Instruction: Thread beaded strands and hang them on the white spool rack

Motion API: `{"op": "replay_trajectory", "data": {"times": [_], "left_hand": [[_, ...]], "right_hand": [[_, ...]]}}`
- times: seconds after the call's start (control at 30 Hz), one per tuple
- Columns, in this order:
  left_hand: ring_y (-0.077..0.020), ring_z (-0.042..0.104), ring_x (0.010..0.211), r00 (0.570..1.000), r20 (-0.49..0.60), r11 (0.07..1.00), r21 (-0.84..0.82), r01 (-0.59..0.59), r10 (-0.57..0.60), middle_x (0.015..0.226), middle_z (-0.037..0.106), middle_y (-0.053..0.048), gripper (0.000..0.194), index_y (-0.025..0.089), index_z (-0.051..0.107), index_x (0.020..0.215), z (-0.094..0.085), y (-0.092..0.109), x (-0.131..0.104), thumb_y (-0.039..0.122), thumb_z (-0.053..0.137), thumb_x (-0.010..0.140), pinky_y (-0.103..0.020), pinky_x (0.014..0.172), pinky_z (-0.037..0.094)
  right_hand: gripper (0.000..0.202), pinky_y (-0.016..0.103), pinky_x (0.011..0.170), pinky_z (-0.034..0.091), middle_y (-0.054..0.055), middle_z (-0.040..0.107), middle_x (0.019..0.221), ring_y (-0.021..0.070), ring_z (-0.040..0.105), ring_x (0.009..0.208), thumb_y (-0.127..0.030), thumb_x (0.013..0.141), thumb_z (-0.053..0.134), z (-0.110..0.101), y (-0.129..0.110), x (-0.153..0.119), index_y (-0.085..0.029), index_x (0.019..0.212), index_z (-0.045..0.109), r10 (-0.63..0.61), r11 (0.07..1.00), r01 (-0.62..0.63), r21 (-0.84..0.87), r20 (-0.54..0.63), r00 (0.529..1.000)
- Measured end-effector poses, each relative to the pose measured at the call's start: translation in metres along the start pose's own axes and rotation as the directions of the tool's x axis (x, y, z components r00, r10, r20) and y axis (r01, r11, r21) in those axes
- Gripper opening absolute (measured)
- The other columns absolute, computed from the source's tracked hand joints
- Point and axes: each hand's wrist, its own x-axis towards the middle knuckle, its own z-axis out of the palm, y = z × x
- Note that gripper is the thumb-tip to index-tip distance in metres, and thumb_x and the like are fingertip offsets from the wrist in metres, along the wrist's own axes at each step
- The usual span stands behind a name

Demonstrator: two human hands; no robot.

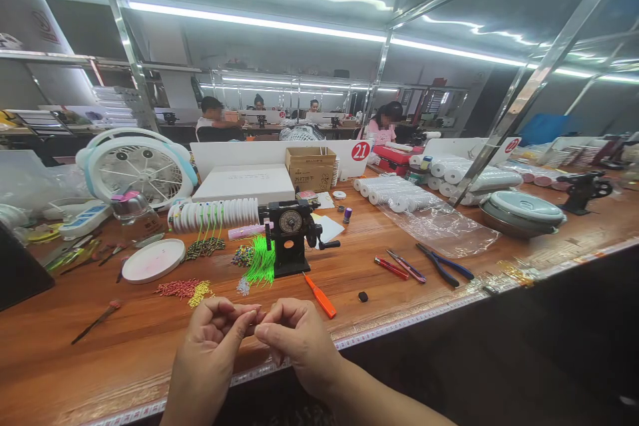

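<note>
My left hand (212, 343) and my right hand (302, 339) meet over the table's front edge, thumbs and fingers pinched close together. Whatever lies between the fingertips is too small to make out. Just beyond them are piles of red beads (177, 288) and yellow beads (200, 293). An orange-handled pointed tool (321, 295) lies past my right hand. Behind it stands a black hand-cranked winder (291, 229) with a dial, a row of white spools (219, 214) extending from its left. Bright green strands (260, 261) spread at its base.
A white round dish (154, 261) and a fan (140, 170) stand left. Blue-handled pliers (442, 265), a red cutter (391, 268) and a small black piece (363, 296) lie right. Wrapped white rolls (399, 193) and a lidded bowl (522, 213) sit farther back. Other people sit behind.
</note>
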Motion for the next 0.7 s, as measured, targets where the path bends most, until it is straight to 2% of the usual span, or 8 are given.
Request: {"op": "replay_trajectory", "data": {"times": [0.1, 0.23, 0.43, 0.7], "left_hand": [[-0.0119, 0.066, 0.073, 1.0, -0.003, 1.0, 0.003, -0.009, 0.009, 0.068, 0.066, 0.004, 0.042, 0.019, 0.048, 0.077, -0.0008, -0.0013, -0.0008, 0.035, 0.082, 0.056, -0.015, 0.069, 0.054], [-0.0114, 0.066, 0.071, 0.999, -0.019, 0.999, 0.007, -0.04, 0.04, 0.065, 0.065, 0.004, 0.044, 0.019, 0.049, 0.075, -0.0002, -0.0009, -0.0017, 0.037, 0.083, 0.053, -0.013, 0.066, 0.054], [-0.0135, 0.066, 0.071, 0.998, -0.034, 0.999, 0.013, -0.049, 0.05, 0.067, 0.068, 0.001, 0.044, 0.019, 0.049, 0.076, 0.0027, 0.0033, -0.0041, 0.037, 0.082, 0.053, -0.015, 0.063, 0.055], [-0.0135, 0.066, 0.074, 0.998, -0.027, 0.999, 0.012, -0.049, 0.049, 0.068, 0.068, 0.002, 0.044, 0.019, 0.048, 0.078, 0.0015, 0.0014, -0.0027, 0.036, 0.082, 0.054, -0.016, 0.066, 0.056]], "right_hand": [[0.02, 0.018, 0.04, 0.025, -0.004, 0.047, 0.044, 0.0046, 0.037, 0.037, -0.021, 0.064, 0.069, -0.0011, 0.0017, 0.0017, -0.013, 0.06, 0.052, 0.008, 1.0, -0.008, 0.015, -0.005, 1.0], [0.021, 0.018, 0.039, 0.024, -0.005, 0.046, 0.041, 0.0049, 0.036, 0.036, -0.023, 0.065, 0.069, -0.0023, 0.0023, 0.0032, -0.013, 0.06, 0.052, 0.016, 1.0, -0.016, 0.014, -0.021, 1.0], [0.02, 0.018, 0.041, 0.026, -0.004, 0.046, 0.042, 0.005, 0.036, 0.038, -0.024, 0.068, 0.068, -0.0026, 0.0031, 0.0028, -0.012, 0.063, 0.053, -0.019, 0.999, 0.017, -0.042, -0.05, 0.999], [0.022, 0.019, 0.042, 0.028, -0.004, 0.046, 0.047, 0.0052, 0.037, 0.04, -0.025, 0.069, 0.068, -0.0015, 0.003, 0.0012, -0.013, 0.063, 0.05, -0.052, 0.996, 0.046, -0.078, -0.065, 0.997]]}}
